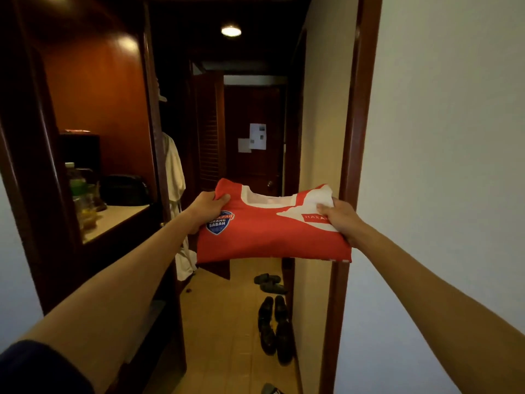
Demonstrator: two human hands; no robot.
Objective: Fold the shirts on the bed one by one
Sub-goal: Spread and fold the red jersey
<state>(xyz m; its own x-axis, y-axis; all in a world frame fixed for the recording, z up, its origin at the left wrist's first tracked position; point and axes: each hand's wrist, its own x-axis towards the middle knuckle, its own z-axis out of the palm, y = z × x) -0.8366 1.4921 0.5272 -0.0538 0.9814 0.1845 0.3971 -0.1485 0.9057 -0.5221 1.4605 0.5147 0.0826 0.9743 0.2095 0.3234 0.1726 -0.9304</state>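
Seemingly folded already: at far left, bottles (76,180) and a dark bag (125,189) on the table (119,216) of a wooden alcove, a pale robe (174,166) hanging beside it. Left hand (205,207), grip closed on the left edge of a red shirt (272,237), thumb on top, fingers beneath. Shirt held out level in mid-air at arm's length, compact and rectangular, white collar away from the camera, blue badge near the left edge. Right hand (339,218), grip pinching the white-patterned right edge. Below, slippers (270,282) and black shoes (275,327) on the corridor floor (227,322). No bed in view. Judged step: carrying one finished shirt. Next move likely: setting it down flat without spilling the folds, both edges kept level.
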